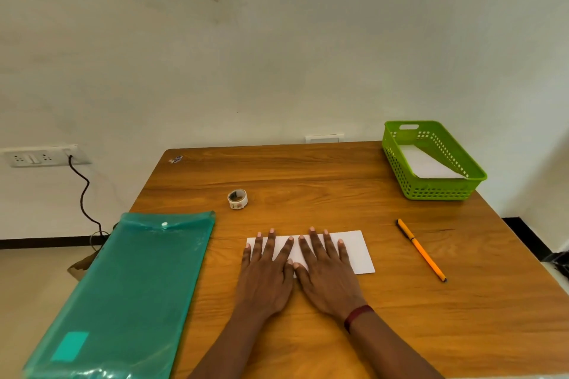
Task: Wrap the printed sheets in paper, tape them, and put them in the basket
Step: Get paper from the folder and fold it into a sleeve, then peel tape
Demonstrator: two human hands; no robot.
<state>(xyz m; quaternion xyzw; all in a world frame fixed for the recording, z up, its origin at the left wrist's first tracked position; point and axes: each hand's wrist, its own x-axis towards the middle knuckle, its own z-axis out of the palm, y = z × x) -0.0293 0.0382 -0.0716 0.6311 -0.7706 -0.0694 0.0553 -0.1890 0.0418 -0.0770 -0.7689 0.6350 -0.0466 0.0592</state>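
A folded white paper packet [358, 250] lies flat on the wooden table [308, 175] in front of me. My left hand [267, 274] presses its left half with straight, spread fingers. My right hand [326, 270] lies flat on the middle beside it, thumbs touching. A small roll of tape [237, 199] stands beyond the packet to the left. The green plastic basket [400, 160] sits at the far right corner with a white paper packet [428, 166] inside.
A teal plastic document folder [129, 292] lies along the table's left edge, overhanging it. An orange pen [421, 250] lies right of the packet. A wall socket with a black cable [82, 193] is at the left. The wall stands just behind the table.
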